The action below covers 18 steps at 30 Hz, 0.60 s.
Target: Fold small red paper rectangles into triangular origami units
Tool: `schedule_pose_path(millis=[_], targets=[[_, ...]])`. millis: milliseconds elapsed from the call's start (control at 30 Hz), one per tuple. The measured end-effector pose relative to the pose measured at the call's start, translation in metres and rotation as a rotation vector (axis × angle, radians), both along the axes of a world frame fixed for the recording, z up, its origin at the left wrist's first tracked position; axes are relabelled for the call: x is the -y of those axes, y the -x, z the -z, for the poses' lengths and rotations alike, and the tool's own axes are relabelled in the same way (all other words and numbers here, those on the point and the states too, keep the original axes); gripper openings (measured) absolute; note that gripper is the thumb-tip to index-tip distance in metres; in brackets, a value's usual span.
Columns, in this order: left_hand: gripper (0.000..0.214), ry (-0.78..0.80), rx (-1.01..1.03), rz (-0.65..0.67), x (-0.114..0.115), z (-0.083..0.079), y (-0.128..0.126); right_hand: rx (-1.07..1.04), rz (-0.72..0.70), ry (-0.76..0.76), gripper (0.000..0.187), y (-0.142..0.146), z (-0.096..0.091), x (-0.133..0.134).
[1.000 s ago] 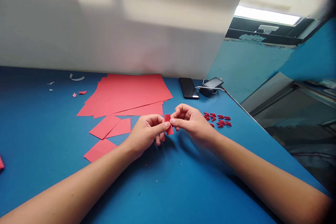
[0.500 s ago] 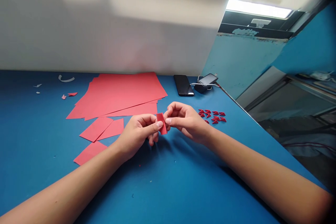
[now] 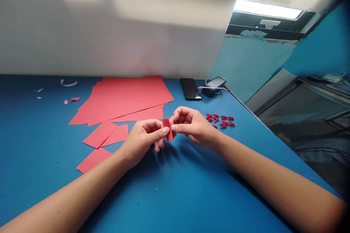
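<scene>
The head camera has turned slightly right; the left hand (image 3: pixel 143 139) and right hand (image 3: pixel 194 127) stay closed, pinching one red paper strip (image 3: pixel 167 129) between them.

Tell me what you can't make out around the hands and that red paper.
In the head view:
- Red paper strip: its middle is hidden by the fingers of the left hand and right hand.
- Small red triangles: too small to show how they are made.
- Small device beside the black phone: too small to identify.

Plain red paper strip (image 3: pixel 167 129), matching red sheets (image 3: pixel 120 101) on a solid blue tabletop (image 3: pixel 35 145)
</scene>
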<state>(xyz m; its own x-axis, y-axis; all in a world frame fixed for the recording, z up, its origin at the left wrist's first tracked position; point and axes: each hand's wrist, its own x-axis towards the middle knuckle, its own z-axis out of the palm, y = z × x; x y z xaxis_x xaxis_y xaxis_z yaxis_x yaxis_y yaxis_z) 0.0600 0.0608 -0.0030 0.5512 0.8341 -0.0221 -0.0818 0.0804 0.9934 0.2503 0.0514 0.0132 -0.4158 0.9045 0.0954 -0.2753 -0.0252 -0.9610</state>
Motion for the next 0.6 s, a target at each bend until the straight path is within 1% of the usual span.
schedule_pose_path(millis=[233,333,400,500,567,600], targets=[[0.022,-0.026,-0.015,-0.020,0.0012,-0.0028,-0.0007,0.021,0.002,-0.018,0.022,0.0008,-0.0011,0.0001],[0.021,-0.016,0.001,-0.058,0.0012,-0.0031,-0.0018,0.052,0.036,-0.034,0.017,0.0011,-0.0010,-0.0005],[0.020,0.016,0.042,-0.103,0.0013,-0.0034,-0.0029,0.139,0.076,-0.072,0.017,0.0019,-0.0011,-0.0001],[0.019,0.052,0.118,-0.159,0.0017,-0.0037,-0.0044,0.397,0.141,-0.198,0.017,0.0047,-0.0020,0.0030],[0.019,0.064,0.139,-0.157,0.0018,-0.0035,-0.0046,0.538,0.198,-0.306,0.012,0.0070,-0.0026,0.0060],[0.018,0.071,0.139,-0.148,0.0017,-0.0031,-0.0045,0.568,0.224,-0.348,0.009,0.0081,-0.0028,0.0073]])
